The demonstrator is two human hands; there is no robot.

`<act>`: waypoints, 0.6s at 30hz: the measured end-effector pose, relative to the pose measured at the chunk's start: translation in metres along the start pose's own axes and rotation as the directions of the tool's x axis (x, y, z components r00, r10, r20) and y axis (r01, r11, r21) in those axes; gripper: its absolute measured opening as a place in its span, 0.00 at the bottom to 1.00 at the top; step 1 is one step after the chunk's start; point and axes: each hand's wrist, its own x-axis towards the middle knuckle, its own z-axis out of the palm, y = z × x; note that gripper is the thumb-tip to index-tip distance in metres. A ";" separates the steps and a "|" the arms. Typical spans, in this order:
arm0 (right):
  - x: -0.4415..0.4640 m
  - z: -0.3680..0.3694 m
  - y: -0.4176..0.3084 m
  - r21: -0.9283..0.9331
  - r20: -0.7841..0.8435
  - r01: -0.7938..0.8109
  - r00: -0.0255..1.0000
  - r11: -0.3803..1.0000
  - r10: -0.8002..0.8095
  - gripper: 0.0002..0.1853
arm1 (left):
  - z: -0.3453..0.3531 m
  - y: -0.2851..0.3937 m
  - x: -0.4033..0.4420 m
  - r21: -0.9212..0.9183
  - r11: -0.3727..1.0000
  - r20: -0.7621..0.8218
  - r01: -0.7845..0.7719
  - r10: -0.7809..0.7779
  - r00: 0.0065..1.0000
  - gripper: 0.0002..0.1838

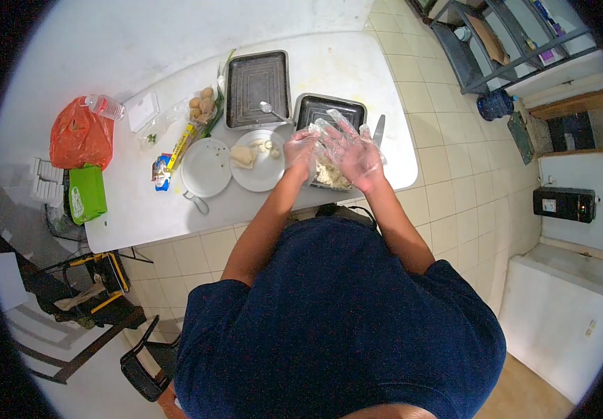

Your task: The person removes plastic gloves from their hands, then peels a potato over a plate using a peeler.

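My right hand point(356, 158) wears a loose clear plastic glove, palm up with the fingers spread. Close beside it, my left hand point(300, 148) has its fingers bent against clear plastic at the glove's edge. Below both hands is a container of pale shredded food point(329, 173), partly covered by them. A dark tray point(308, 105) lies just behind, and a knife point(380, 130) rests to the right. Left of my left hand, a white plate point(256, 183) bears a pale folded piece and small white pieces. A spoon point(273, 112) lies near the tray.
A large dark tray point(257, 89) lies at the back. To the left are a white plate point(206, 167), a peeler point(197, 202), a yellow box point(181, 146), potatoes point(202, 105), a green bag point(87, 194) and a red bag point(82, 134). A chair point(149, 359) stands lower left.
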 end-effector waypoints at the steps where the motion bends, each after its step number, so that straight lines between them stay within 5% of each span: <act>1: 0.000 -0.001 0.000 0.017 0.030 -0.006 1.000 1.000 0.005 0.35 | -0.001 0.002 0.000 0.033 0.999 0.014 0.006 -0.007 1.000 0.11; 6: -0.002 0.003 -0.001 0.037 0.085 -0.022 0.996 0.999 0.018 0.36 | -0.007 0.004 0.000 0.166 0.986 0.097 0.031 -0.047 0.994 0.14; 12: -0.004 0.009 0.003 0.029 0.078 -0.049 0.996 0.998 0.046 0.35 | -0.008 -0.016 0.020 0.042 0.973 0.102 0.228 -0.232 0.967 0.29; 18: 0.003 0.003 0.013 0.105 0.025 -0.083 0.996 0.991 0.081 0.34 | 0.020 0.046 -0.019 0.050 0.959 0.127 0.278 -0.282 0.951 0.30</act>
